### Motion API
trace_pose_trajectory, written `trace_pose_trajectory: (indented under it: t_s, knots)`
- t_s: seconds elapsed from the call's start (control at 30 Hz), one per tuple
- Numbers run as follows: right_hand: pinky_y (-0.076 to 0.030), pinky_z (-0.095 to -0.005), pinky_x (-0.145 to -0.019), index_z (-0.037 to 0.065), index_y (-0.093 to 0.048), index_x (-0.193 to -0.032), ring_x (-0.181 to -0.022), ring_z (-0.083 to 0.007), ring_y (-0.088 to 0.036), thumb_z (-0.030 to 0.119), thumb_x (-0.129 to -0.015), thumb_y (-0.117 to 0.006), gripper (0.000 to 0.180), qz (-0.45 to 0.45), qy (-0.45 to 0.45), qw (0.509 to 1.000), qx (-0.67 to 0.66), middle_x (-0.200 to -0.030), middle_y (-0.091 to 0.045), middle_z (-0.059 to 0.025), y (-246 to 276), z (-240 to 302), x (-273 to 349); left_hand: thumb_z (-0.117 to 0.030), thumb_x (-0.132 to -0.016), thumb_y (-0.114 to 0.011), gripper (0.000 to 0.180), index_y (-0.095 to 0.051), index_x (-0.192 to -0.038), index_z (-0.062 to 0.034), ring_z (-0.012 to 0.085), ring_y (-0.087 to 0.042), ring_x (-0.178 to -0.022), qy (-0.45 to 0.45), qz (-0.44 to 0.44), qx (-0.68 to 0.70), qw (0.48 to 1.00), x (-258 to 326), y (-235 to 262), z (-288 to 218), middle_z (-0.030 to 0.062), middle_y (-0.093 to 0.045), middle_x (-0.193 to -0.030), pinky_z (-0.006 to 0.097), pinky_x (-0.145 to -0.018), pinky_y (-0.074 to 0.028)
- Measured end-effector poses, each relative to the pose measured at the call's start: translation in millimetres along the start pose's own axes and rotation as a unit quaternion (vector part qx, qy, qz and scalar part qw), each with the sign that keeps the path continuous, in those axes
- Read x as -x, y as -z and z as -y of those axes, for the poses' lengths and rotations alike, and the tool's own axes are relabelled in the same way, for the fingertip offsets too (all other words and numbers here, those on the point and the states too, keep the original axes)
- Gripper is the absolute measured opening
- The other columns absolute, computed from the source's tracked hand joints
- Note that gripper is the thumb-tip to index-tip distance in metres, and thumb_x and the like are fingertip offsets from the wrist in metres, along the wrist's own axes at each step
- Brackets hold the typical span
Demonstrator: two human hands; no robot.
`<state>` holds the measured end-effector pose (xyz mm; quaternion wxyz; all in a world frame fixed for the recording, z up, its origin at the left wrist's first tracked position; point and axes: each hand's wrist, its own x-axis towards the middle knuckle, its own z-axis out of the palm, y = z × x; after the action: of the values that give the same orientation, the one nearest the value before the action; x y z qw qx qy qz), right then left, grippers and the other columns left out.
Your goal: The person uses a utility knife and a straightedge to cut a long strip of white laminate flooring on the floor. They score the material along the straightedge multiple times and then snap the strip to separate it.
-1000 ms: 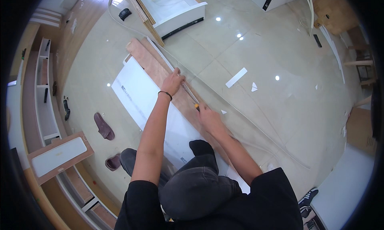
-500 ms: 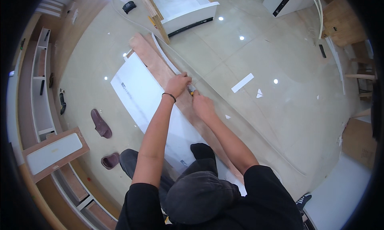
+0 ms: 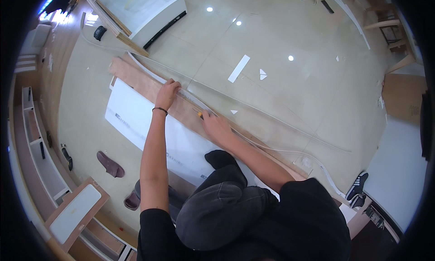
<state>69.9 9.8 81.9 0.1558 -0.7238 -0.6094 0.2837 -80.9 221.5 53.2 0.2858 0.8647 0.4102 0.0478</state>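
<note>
A long brown wooden board (image 3: 129,75) lies diagonally over a white printed board (image 3: 131,118). Along its far edge runs a narrow white strip (image 3: 144,67). My left hand (image 3: 167,94) is closed at that edge, fingers curled over the strip. Farther down the board, my right hand (image 3: 217,128) is closed around a small utility knife (image 3: 200,115) with a yellow part showing. The knife sits over the brown board, close to the strip; most of its body is hidden in my fingers. My sock-covered foot (image 3: 219,158) rests on the white board.
A white drawer-like box (image 3: 165,23) stands at the far left. Beyond the board lie a thin pale strip (image 3: 272,107) and white offcuts (image 3: 239,68). Brown slippers (image 3: 110,164) and shelving (image 3: 47,163) are to the left; a dark shoe (image 3: 357,185) is at right.
My right hand has moved down along the board, away from my left hand, with the knife in it. My left hand stays near the same stretch of edge. The whole view has shifted.
</note>
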Motion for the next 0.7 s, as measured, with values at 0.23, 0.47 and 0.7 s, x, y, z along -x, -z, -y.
trace_pose_trajectory:
  t_s: [0.23,0.47,0.7]
  knots:
    - [-0.057,-0.0433,-0.059,0.001,-0.054,-0.101,-0.068,-0.0322,-0.072,0.010,-0.091,-0.051,0.014,-0.007,0.037,0.999,0.030,-0.072,-0.069,-0.0177,-21.4,23.8,-68.6,-0.012,-0.087,-0.062,0.009,-0.066,-0.093,-0.0070,0.0327,-0.060,-0.095,0.005,0.019,-0.054,0.998,-5.8,5.3,-2.1,0.0114,-0.060,-0.093,0.041,-0.080,-0.050]
    - [-0.058,-0.0429,-0.063,0.002,-0.056,-0.101,-0.075,-0.0320,-0.073,0.010,-0.091,-0.052,0.013,0.041,0.010,0.998,0.045,-0.083,-0.071,-0.0192,-16.8,27.3,-88.1,-0.013,-0.086,-0.061,0.005,-0.064,-0.087,-0.0098,0.0307,-0.060,-0.095,-0.023,-0.004,-0.081,0.996,-9.2,0.7,5.6,0.0099,-0.058,-0.091,0.042,-0.077,-0.051]
    - [-0.057,-0.0480,-0.062,0.001,-0.055,-0.102,-0.070,-0.0364,-0.071,0.012,-0.091,-0.051,0.016,0.033,0.004,0.999,0.033,-0.076,-0.069,-0.0209,-25.7,12.4,-75.7,-0.012,-0.086,-0.060,0.006,-0.064,-0.088,-0.0087,0.0313,-0.059,-0.096,-0.012,-0.019,-0.066,0.998,-9.5,8.3,6.7,0.0107,-0.058,-0.092,0.042,-0.079,-0.052]
